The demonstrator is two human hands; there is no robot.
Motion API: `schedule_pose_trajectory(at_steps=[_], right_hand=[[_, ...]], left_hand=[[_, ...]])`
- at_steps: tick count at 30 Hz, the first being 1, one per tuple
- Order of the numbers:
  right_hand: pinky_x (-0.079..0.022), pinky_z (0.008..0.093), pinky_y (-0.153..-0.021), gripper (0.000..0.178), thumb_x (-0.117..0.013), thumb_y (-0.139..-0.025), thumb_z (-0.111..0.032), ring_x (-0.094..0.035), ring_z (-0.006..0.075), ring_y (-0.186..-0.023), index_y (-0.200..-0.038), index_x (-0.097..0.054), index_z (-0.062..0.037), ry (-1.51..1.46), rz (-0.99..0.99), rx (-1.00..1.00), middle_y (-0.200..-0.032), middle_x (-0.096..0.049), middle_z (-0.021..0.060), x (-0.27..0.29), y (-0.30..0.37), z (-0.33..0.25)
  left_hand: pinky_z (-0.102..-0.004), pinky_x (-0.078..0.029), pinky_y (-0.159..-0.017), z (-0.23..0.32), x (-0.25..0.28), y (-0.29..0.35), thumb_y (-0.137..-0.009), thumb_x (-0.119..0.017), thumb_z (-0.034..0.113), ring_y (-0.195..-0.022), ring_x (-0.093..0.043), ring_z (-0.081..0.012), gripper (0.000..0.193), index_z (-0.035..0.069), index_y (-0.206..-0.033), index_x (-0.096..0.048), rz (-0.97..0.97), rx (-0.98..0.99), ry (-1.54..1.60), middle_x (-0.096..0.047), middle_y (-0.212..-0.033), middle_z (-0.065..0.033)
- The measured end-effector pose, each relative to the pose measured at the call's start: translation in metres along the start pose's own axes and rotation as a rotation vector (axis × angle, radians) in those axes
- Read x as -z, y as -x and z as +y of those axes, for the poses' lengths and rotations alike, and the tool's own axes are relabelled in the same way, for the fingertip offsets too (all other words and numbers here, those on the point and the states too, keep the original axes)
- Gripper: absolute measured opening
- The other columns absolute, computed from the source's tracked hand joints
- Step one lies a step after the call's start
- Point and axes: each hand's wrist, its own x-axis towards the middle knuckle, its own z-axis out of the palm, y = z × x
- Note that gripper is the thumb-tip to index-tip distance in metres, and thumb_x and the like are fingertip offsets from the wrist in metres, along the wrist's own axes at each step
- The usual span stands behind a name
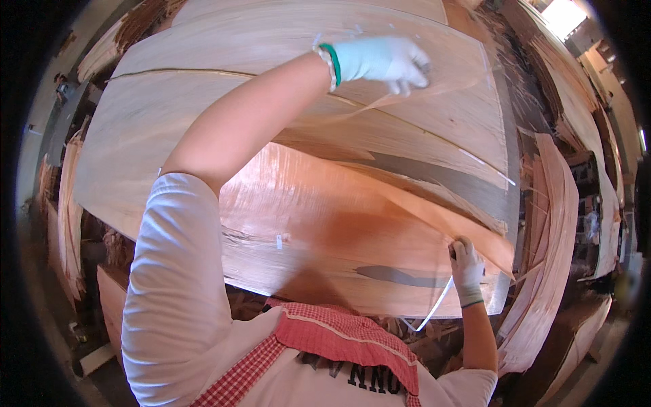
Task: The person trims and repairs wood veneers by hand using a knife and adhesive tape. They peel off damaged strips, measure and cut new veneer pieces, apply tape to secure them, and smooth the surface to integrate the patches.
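My left hand [390, 62], in a white glove with a green cuff, is reached far out over the pale wood veneer sheets [190, 112]. Its fingers are bent and smeared by motion. A thin, blurred flap of veneer [441, 85] shows just below and beyond it; whether the hand holds it cannot be made out. At the right end of the stack, my gloved right hand [468, 270] is closed beside the edge of an orange-toned veneer sheet [352, 210]. From it a narrow white strip of tape [437, 305] hangs down past the near edge. Something small and dark shows at its fingertips.
Across the stack runs a thin, yellowish strip [420, 129]. Dark gaps [393, 275] show between the torn veneer edges. Curled veneer pieces [546, 251] stand along the right side, and more veneer [70, 210] stands at the left. Scraps lie below the near edge.
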Motion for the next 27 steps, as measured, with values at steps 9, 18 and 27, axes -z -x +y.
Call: schedule_pose_trajectory(at_steps=[9,18,27], right_hand=[[-0.053,0.039,-0.06,0.02,-0.07,-0.076,-0.008,-0.066,0.0278,-0.077,-0.091,-0.056,-0.0098,-0.014,-0.136,0.066,-0.103,-0.063,0.0065,0.023,0.027,0.002],[-0.053,0.0417,-0.068,0.02,-0.065,-0.077,0.0,-0.065,0.0319,-0.085,-0.091,-0.054,-0.0072,-0.045,-0.214,0.029,-0.103,-0.063,0.0106,0.015,0.046,-0.002],[-0.051,0.0425,-0.062,0.018,-0.066,-0.079,-0.004,-0.064,0.0323,-0.078,-0.09,-0.054,-0.01,-0.025,-0.228,0.0,-0.102,-0.063,0.0092,0.012,0.05,0.0]], left_hand=[[-0.0471,-0.048,-0.09,-0.237,-0.002,0.08,-0.083,-0.064,0.027,-0.101,-0.061,-0.0408,0.047,-0.005,-0.116,-0.057,0.445,0.379,-0.52,-0.061,-0.113,-0.0262],[-0.0465,-0.054,-0.07,-0.179,-0.072,0.204,-0.092,-0.058,0.028,-0.081,-0.064,-0.0435,0.029,0.005,-0.11,-0.062,0.11,0.488,0.247,-0.067,-0.095,-0.0219],[-0.0464,-0.051,-0.085,-0.302,-0.051,0.312,-0.076,-0.061,0.008,-0.104,-0.06,-0.0373,0.053,0.01,-0.127,-0.048,0.664,0.923,-0.762,-0.057,-0.124,-0.0168]])
